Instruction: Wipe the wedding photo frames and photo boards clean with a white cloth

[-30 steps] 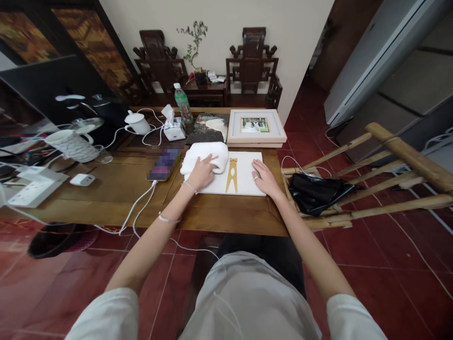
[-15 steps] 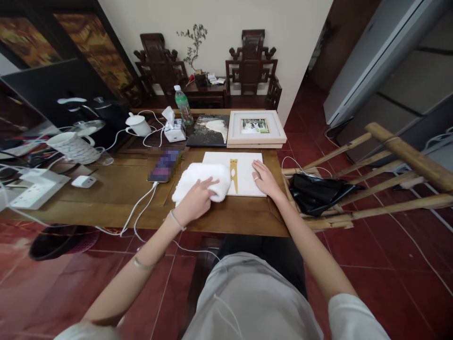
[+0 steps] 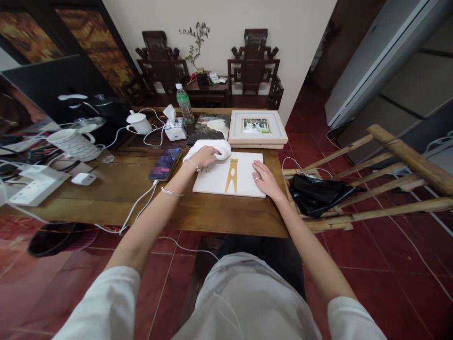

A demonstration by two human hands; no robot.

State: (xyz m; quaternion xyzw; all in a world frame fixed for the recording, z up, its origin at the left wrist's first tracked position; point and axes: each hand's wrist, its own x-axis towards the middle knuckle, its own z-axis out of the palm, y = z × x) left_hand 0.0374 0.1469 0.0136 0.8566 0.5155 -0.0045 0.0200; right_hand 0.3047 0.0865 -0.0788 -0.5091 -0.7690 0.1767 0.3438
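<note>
A flat white panel [image 3: 215, 183] lies on the wooden table, with a gold, cat-headed, two-legged shape [image 3: 231, 177] on its middle. My left hand [image 3: 207, 157] presses down on a bunched white fluffy towel [image 3: 223, 147] with its fingers curled over it. The towel covers the panel's upper left corner and reaches towards the dark photo behind. Flat on the panel's right edge rests my right hand [image 3: 265, 178], fingers stretched out, with a ring on one finger.
Behind the panel lie a dark photo panel [image 3: 201, 128] and a framed photo [image 3: 278, 127]. A phone [image 3: 166, 165] on a cable, tissue box [image 3: 175, 130], bottle [image 3: 184, 104] and mug [image 3: 74, 144] stand leftward. A bamboo chair [image 3: 392, 177] is at right. Another person's hand [image 3: 35, 113] shows far left.
My left hand has pushed the towel up and away from me, baring the panel's lower left part and the whole gold shape. My right hand stays in place. Another person's hand has appeared far left.
</note>
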